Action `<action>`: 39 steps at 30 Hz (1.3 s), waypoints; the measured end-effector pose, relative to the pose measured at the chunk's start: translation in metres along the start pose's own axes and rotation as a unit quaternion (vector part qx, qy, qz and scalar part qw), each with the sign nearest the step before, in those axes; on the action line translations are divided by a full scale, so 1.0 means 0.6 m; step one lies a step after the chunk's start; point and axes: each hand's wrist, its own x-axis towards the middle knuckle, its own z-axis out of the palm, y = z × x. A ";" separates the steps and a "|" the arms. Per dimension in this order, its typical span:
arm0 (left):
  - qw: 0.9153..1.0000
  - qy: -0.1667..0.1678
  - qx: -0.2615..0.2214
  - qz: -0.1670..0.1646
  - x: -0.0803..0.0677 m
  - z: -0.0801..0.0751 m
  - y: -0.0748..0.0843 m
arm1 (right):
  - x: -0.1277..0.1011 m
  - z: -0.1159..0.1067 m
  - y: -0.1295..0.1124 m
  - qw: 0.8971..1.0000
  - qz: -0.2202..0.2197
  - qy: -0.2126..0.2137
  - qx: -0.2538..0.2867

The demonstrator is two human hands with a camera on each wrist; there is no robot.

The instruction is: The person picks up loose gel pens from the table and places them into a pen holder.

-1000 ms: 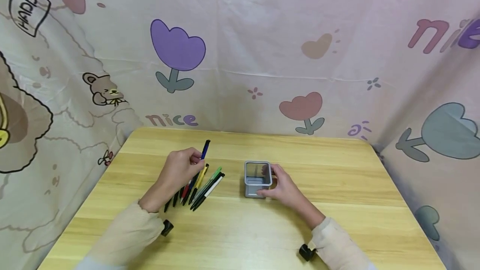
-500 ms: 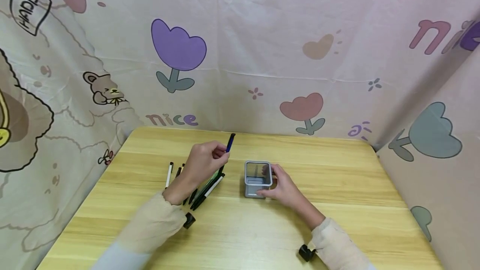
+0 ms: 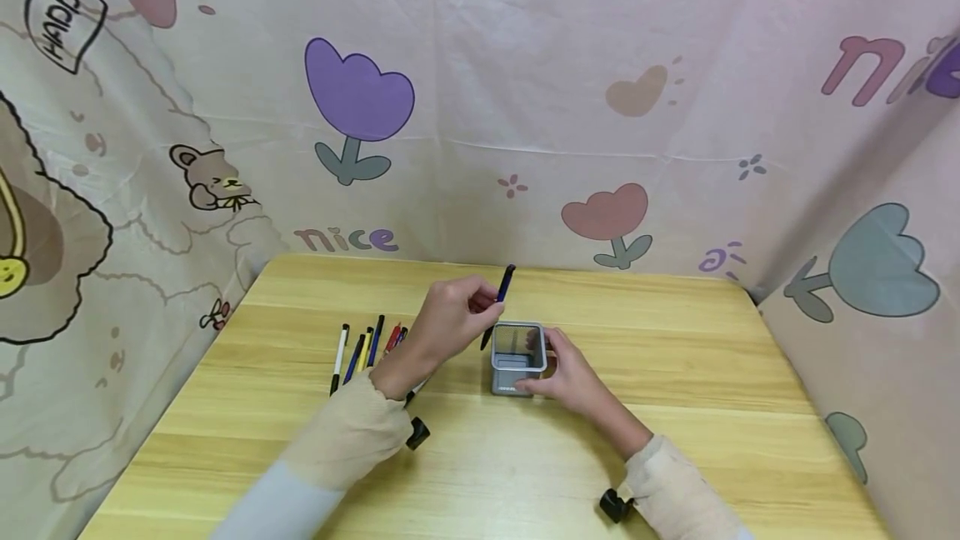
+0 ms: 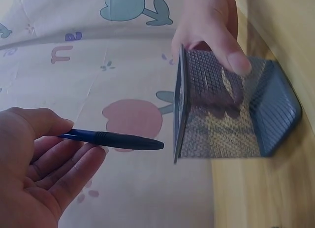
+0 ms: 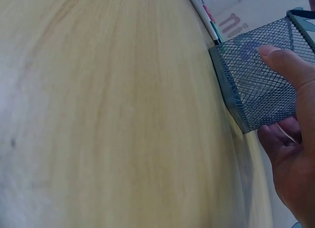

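Note:
My left hand (image 3: 450, 319) pinches a dark blue pen (image 3: 498, 305) and holds it tilted, its lower tip just left of the rim of a grey square mesh pen holder (image 3: 517, 359). In the left wrist view the blue pen (image 4: 113, 139) points at the mesh holder (image 4: 231, 112), its tip just short of the rim. My right hand (image 3: 572, 372) grips the holder from the right, thumb on the near wall. The right wrist view shows the mesh holder (image 5: 258, 85) with my thumb (image 5: 285, 60) on it. The holder looks empty.
Several pens (image 3: 365, 350) in black, white, blue, yellow and red lie in a row on the wooden table (image 3: 480, 457), left of my left arm. Patterned cloth walls (image 3: 525, 107) close off the back and both sides.
My left hand has carried the blue pen to the right, from above the row of pens to the holder's rim. The right hand and the holder have stayed put.

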 end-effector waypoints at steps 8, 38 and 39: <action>0.999 -0.010 -0.033 0.012 0.012 0.029 0.004 | -0.001 0.000 0.003 1.000 -0.007 0.001 -0.005; 0.985 -0.139 0.071 -0.068 0.010 0.113 0.000 | -0.001 -0.001 0.011 0.999 -0.007 0.001 -0.032; 0.984 -0.144 0.074 -0.076 0.011 0.114 0.001 | -0.001 -0.001 0.011 0.999 -0.007 0.001 -0.032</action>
